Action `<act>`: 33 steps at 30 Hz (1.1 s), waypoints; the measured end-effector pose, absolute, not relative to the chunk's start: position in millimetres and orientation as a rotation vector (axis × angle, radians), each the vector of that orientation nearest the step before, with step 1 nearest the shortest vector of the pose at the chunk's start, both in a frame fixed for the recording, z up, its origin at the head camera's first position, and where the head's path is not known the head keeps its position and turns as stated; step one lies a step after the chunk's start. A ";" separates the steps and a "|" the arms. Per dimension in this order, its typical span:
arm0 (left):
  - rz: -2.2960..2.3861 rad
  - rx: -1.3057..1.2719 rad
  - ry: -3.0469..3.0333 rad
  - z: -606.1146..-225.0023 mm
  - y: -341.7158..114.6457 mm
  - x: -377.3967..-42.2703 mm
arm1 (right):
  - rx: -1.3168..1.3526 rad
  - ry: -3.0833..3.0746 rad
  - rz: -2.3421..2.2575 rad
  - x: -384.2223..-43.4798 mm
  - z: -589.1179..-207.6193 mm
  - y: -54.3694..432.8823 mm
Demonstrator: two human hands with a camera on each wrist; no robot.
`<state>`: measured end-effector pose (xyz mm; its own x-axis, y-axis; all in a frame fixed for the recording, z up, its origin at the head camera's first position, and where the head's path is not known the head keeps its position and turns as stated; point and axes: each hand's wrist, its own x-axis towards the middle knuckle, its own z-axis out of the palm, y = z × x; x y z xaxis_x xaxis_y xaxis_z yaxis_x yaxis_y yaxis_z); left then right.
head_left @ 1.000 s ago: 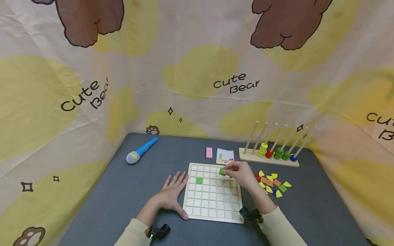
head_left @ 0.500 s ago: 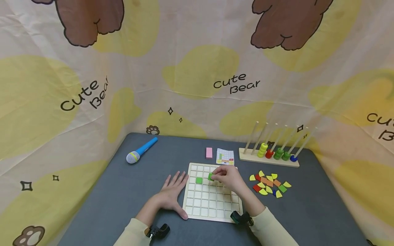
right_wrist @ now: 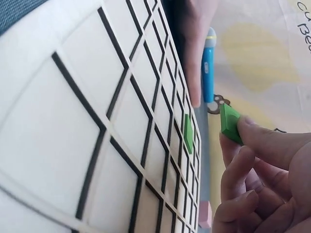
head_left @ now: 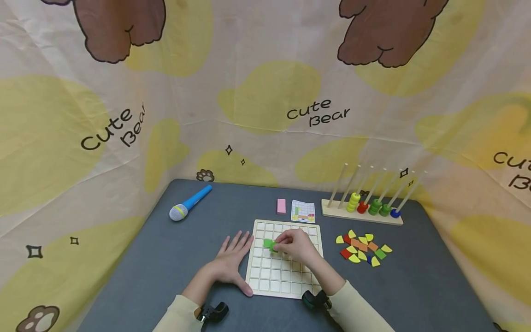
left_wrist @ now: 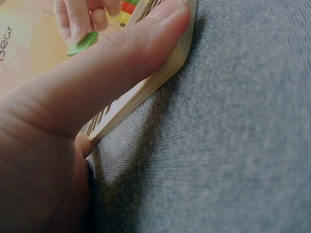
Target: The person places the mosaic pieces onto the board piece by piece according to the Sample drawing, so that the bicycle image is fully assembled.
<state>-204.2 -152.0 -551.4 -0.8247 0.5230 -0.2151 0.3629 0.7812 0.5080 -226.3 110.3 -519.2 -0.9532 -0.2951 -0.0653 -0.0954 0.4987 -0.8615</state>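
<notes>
My right hand (head_left: 295, 246) pinches a green square tile (right_wrist: 230, 124) between thumb and fingers, above the white grid board (head_left: 286, 288). Another green tile (head_left: 268, 243) sits in a cell near the board's upper left, just left of the held one in the head view. My left hand (head_left: 232, 260) lies with fingers spread along the board's left side. In the left wrist view its thumb (left_wrist: 121, 58) touches the board's edge. The right wrist view shows a gap between the held tile and the board's surface.
Right of the board lies a pile of loose tiles (head_left: 359, 246) in several colours. Behind stand a pattern card (head_left: 303, 211), a pink block (head_left: 281, 206) and a bead rack (head_left: 362, 212) with upright pegs. A blue toy microphone (head_left: 191, 203) lies at the back left.
My right hand has moved left and nearer across the board with the green tile, from the upper right to beside the placed green tile. My left hand has stayed in place.
</notes>
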 end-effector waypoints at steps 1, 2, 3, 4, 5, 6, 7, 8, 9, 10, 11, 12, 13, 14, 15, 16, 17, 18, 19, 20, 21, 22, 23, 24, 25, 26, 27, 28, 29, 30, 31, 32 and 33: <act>0.653 0.678 2.626 -551.3 -152.0 -204.2 | -0.336 2.529 -1.441 -226.0 -520.0 108.6; 0.660 0.679 2.624 -551.2 -151.9 -204.4 | -0.335 2.521 -1.442 -225.8 -521.0 106.9; 0.659 0.679 2.622 -551.3 -151.8 -204.5 | -0.339 2.519 -1.439 -225.6 -521.8 105.2; 0.659 0.679 2.618 -551.8 -151.5 -204.7 | -0.342 2.520 -1.435 -225.1 -522.8 103.9; 0.661 0.683 2.613 -552.6 -151.1 -204.9 | -0.344 2.524 -1.428 -224.7 -523.9 102.7; 0.666 0.684 2.609 -553.4 -150.8 -205.0 | -0.342 2.529 -1.421 -224.3 -524.9 101.5; 0.667 0.688 2.607 -554.3 -150.8 -205.1 | -0.340 2.536 -1.413 -224.0 -525.8 100.3; 0.667 0.692 2.609 -555.6 -150.9 -205.1 | -0.342 2.542 -1.407 -223.6 -526.8 99.3; 0.666 0.694 2.609 -556.6 -151.2 -204.9 | -0.341 2.546 -1.399 -223.2 -527.4 98.3; 0.675 0.700 2.608 -557.6 -151.5 -204.5 | -0.339 2.550 -1.392 -222.8 -528.1 97.3; 0.684 0.701 2.611 -558.3 -152.0 -204.4 | -0.340 2.554 -1.388 -222.7 -528.9 96.5; 0.691 0.700 2.615 -558.6 -152.4 -204.0 | -0.340 2.557 -1.385 -222.6 -529.8 95.8; 0.693 0.701 2.621 -559.8 -152.9 -204.0 | -0.344 2.560 -1.381 -222.7 -530.7 95.1; 0.696 0.702 2.624 -560.7 -153.1 -204.2 | -0.348 2.564 -1.375 -223.0 -531.6 94.4; 0.694 0.700 2.628 -560.6 -153.2 -204.4 | -0.351 2.569 -1.369 -223.4 -532.7 93.8; 0.688 0.699 2.631 -560.3 -153.2 -204.6 | -0.354 2.576 -1.360 -223.8 -534.0 93.3; 0.674 0.696 2.637 -560.2 -153.1 -204.9 | -0.357 2.584 -1.349 -224.2 -535.7 92.7; 0.667 0.694 2.638 -561.1 -153.0 -205.5 | -0.361 2.594 -1.336 -224.4 -537.1 92.2; 0.658 0.691 2.640 -561.7 -153.1 -206.1 | -0.365 2.603 -1.327 -224.7 -538.3 91.5; 0.651 0.688 2.637 -560.9 -152.9 -206.4 | -0.364 2.610 -1.319 -224.8 -539.1 90.9; 0.649 0.687 2.634 -559.8 -152.7 -206.3 | -0.363 2.619 -1.311 -224.7 -539.8 90.2; 0.652 0.687 2.631 -559.3 -152.7 -206.1 | -0.363 2.630 -1.303 -224.6 -540.4 89.7; 0.663 0.688 2.626 -559.5 -152.6 -206.0 | -0.361 2.641 -1.295 -224.3 -540.6 89.1; 0.677 0.690 2.622 -559.6 -152.6 -206.0 | -0.360 2.652 -1.291 -224.0 -540.3 88.6; 0.684 0.696 2.622 -558.6 -152.4 -205.6 | -0.356 2.661 -1.286 -223.8 -540.2 88.1; 0.694 0.700 2.618 -558.5 -152.7 -205.6 | -0.347 2.672 -1.275 -223.7 -539.9 87.6; 0.705 0.706 2.615 -558.9 -153.0 -205.7 | -0.343 2.683 -1.266 -223.6 -540.0 87.1; 0.712 0.712 2.618 -559.4 -153.4 -205.8 | -0.339 2.691 -1.259 -223.6 -539.9 86.5; 0.719 0.716 2.620 -559.8 -153.6 -206.0 | -0.335 2.702 -1.250 -223.4 -539.7 86.0; 0.724 0.720 2.623 -559.9 -153.8 -206.2 | -0.329 2.710 -1.245 -223.3 -539.6 85.5; 0.728 0.720 2.621 -560.3 -154.1 -206.5 | -0.323 2.716 -1.242 -223.1 -539.4 85.0; 0.732 0.718 2.619 -560.6 -154.5 -206.6 | -0.319 2.724 -1.237 -223.0 -539.0 84.5; 0.732 0.717 2.619 -560.2 -154.6 -206.5 | -0.319 2.731 -1.238 -222.9 -538.8 84.1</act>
<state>-206.5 -154.6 -560.2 -0.8196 0.5465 -0.1721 0.3781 0.7415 0.5542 -222.9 84.1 -538.8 -0.9696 -0.2429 -0.0277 -0.1393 0.6420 -0.7539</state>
